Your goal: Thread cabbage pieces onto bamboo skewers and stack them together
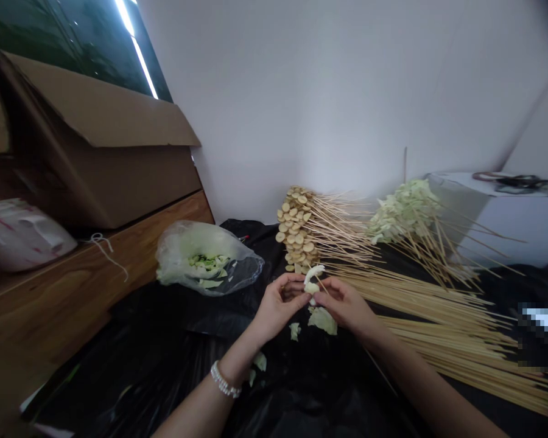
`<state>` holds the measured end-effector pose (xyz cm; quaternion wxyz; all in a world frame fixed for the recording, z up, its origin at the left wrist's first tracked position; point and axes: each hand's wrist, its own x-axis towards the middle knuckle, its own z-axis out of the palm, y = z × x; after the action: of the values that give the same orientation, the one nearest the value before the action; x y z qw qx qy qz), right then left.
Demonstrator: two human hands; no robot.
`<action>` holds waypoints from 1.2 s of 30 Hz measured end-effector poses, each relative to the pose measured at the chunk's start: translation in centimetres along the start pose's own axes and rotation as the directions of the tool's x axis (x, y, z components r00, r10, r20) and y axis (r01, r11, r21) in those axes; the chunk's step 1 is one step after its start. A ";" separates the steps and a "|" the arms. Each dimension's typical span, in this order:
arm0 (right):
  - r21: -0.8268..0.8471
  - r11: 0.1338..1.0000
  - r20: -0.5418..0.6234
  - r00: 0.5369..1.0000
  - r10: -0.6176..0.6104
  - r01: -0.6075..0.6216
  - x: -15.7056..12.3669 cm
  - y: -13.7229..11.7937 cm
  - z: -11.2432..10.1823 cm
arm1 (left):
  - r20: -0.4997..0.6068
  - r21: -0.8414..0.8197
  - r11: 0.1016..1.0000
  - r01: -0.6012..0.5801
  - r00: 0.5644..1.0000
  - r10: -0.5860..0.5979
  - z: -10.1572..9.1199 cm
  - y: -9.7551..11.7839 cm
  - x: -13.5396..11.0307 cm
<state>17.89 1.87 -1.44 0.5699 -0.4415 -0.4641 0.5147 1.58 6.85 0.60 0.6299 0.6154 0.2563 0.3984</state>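
My left hand [281, 306], a beaded bracelet at its wrist, pinches a pale cabbage leaf piece [311, 288] between thumb and fingers. Close beside it, my right hand [346, 304] is closed on a thin wooden skewer [321, 283]. The skewer's tip shows by the leaf, and much of its length is hidden by the right hand and forearm. Just under the hands lies a larger loose cabbage leaf [323, 321], with a small scrap [295, 331] to its left. Other leaf bits [259, 361] rest near my left forearm.
Behind my hands are skewers with round slices [296, 228]; skewered cabbage [406, 207] is piled at right. Many bare skewers [438, 340] lie on black plastic [187, 359]. A clear bag [244, 267] holds cabbage pieces. A cardboard box [132, 176] stands left.
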 end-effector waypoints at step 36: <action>-0.388 0.907 -0.022 0.983 -0.184 0.161 -1.0 -2.1 0.7 | 0.041 0.055 0.998 0.015 0.999 -0.018 0.0 -0.4 -0.2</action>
<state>17.57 0.77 0.65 0.5288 -0.5168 -0.5764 0.3479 1.57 6.72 0.19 0.6213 0.6383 0.2591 0.3733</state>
